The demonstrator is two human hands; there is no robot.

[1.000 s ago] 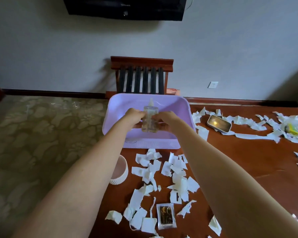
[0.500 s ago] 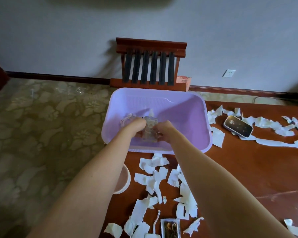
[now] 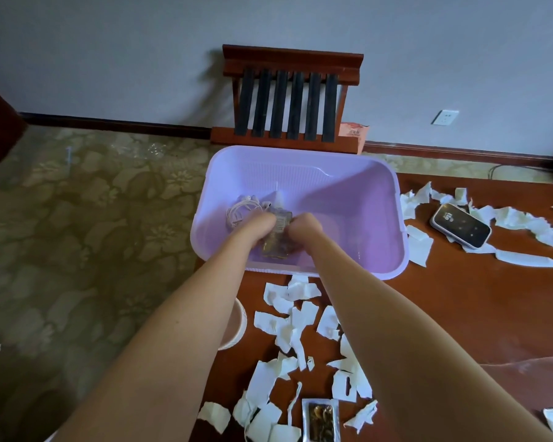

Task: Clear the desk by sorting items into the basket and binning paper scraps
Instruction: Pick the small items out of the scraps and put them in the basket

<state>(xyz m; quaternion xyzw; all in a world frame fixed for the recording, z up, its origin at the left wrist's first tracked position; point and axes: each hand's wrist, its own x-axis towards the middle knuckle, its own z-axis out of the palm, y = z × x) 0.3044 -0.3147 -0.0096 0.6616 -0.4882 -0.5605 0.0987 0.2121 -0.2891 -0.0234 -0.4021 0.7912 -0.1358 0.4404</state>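
Note:
A lilac plastic basket (image 3: 380,218) stands at the desk's far left corner. Inside it, my left hand (image 3: 259,223) and my right hand (image 3: 302,226) grip a clear bottle (image 3: 276,231) from both sides, low near the basket's floor. The fingers are hidden behind the backs of the hands. A coil of white earphones (image 3: 243,208) lies in the basket just left of the bottle. Torn white paper scraps (image 3: 297,317) litter the brown desk below the basket and along its far right.
A phone (image 3: 460,226) lies on scraps right of the basket. A small clear packet (image 3: 321,421) sits at the near edge. A white round bin (image 3: 237,327) stands on the floor by the desk's left edge. A wooden chair (image 3: 291,100) is against the wall.
Both hands have lowered the bottle from above the basket's rim down to its floor, beside the earphones. The camera has tilted down and moved closer.

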